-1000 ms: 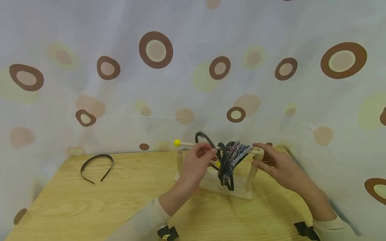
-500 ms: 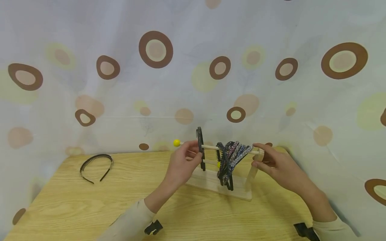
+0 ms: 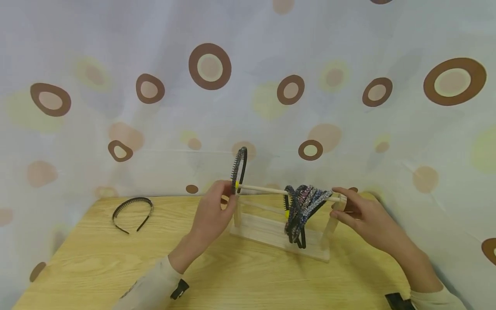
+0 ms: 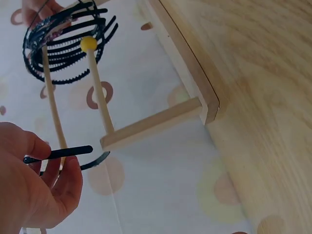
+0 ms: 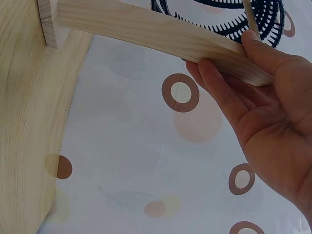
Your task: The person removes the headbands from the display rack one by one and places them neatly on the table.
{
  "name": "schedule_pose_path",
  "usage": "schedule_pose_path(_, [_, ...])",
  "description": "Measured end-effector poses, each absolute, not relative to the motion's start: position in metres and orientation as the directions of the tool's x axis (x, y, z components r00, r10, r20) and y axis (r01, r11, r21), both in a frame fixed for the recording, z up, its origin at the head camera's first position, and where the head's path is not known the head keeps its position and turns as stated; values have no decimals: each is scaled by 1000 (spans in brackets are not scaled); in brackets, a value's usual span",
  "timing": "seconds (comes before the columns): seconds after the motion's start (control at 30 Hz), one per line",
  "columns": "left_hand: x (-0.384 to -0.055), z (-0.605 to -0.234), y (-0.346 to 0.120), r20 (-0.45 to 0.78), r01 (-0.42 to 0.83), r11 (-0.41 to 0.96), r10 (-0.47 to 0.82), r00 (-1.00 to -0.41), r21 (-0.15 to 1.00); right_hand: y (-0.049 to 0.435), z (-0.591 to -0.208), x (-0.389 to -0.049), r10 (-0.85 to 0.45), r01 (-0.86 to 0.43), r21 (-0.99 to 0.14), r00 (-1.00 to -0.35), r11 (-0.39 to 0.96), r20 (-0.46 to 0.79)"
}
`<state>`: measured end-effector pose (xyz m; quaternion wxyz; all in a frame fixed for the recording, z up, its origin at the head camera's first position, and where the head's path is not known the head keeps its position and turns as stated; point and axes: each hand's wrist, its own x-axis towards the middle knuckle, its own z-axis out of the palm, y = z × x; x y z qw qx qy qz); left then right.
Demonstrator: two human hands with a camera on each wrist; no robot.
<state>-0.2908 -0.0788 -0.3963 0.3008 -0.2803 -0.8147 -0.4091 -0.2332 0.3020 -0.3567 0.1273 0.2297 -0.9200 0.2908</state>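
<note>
A toothed, glittery black headband (image 3: 234,167) is pinched between the left hand's (image 3: 211,209) thumb and fingers, at the yellow-ball end of a pale wooden rod (image 3: 263,189). The right hand (image 3: 364,217) grips a smooth-grained wooden upright (image 5: 146,29); sequined headbands (image 3: 306,204) bunch just beside its fingertips. Half a second ago the pinched band was farther along the rod, nearer that bunch. Only the left wrist view shows its smooth, rounded tip jutting past the left fingers.

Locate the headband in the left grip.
In the head view, that headband is at the yellow-tipped left end of the upper rod, left of the bunched headbands.
</note>
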Motion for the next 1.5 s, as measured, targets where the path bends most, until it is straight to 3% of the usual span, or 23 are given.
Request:
schedule_pose_path(0.33, [-302,-373,-122,790,692,491,12,-613,529,297,-356,-242,-361,-507,-459,-856,730,371])
schedule_pose_path(0.67, [-294,-382,-166,779,664,500,-38,-625,557,302,-354,-243,-358,-499,-437,-859,748,367])
schedule_pose_path(0.77, [-292,-387,-176,746,615,523,-62,-663,590,309,-355,-240,-344,-494,-418,-857,763,384])
schedule_pose_path(0.9, [-288,-398,-188,616,516,475,-74,-784,713,317,-356,-235,-335,-490,-398,-854,776,398])
schedule_pose_path(1.03, [-286,-405,-201,451,413,456,27,-892,789,323,-357,-233,-343,-507,-388,-841,770,418])
schedule_pose_path(1.13, [-286,-405,-210,369,374,504,114,-923,779,326,-356,-232,-345,-512,-393,-839,764,421])
schedule_pose_path(1.3, [-287,-406,-209,304,396,601,254,-918,694,328,-353,-231,-336,-495,-413,-853,765,400])
schedule_pose_path(1.5, [-291,-416,-195,150,505,702,504,-850,502,331,-351,-233,-345,-501,-404,-849,765,400])
